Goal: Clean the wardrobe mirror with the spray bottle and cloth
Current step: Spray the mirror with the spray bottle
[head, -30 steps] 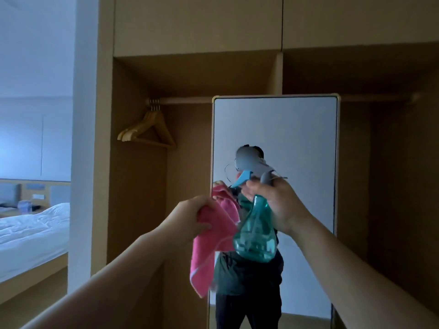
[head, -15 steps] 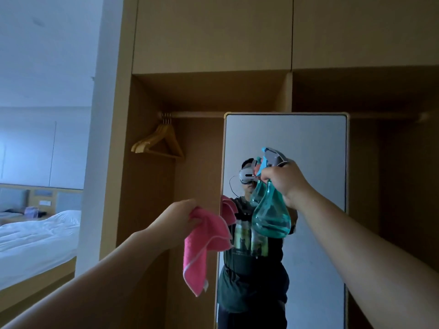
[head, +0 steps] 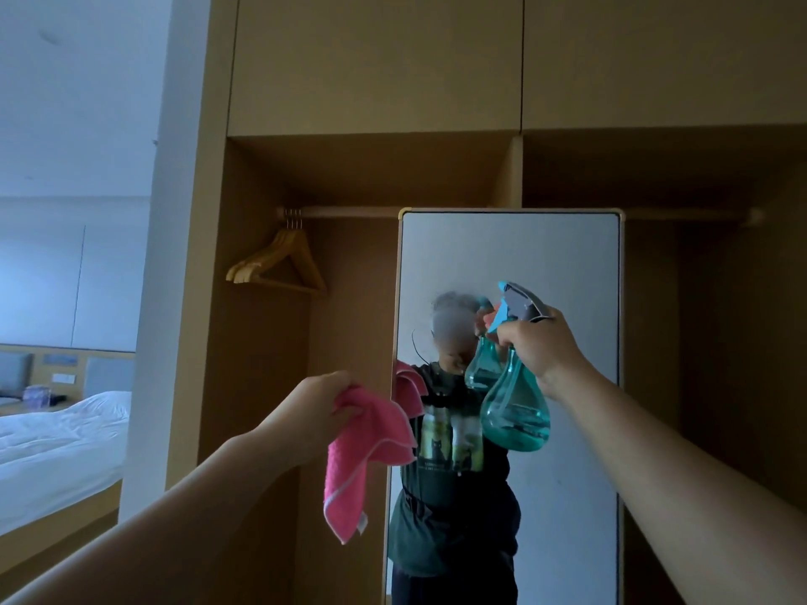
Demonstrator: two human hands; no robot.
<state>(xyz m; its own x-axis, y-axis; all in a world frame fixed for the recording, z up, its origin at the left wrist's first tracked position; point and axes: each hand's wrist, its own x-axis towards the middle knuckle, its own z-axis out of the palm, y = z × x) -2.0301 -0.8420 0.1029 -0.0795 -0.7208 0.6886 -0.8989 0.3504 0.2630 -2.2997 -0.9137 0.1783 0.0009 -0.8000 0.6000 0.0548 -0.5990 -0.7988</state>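
Note:
A tall framed mirror stands inside the open wooden wardrobe, and a person with bottle and cloth is reflected in it. My right hand grips the neck of a teal spray bottle, raised in front of the glass with its grey-blue nozzle pointing left at the mirror. A hazy patch shows on the glass beside the nozzle. My left hand holds a pink cloth that hangs down just left of the mirror's frame.
Wooden hangers hang from the rail in the left wardrobe bay. Closed upper cabinet doors sit above. A bed with white sheets lies at the far left beyond a white wall edge.
My right hand has lifted the spray bottle higher against the mirror. The view has tilted up, and my left hand with the cloth has drifted left, clear of the glass.

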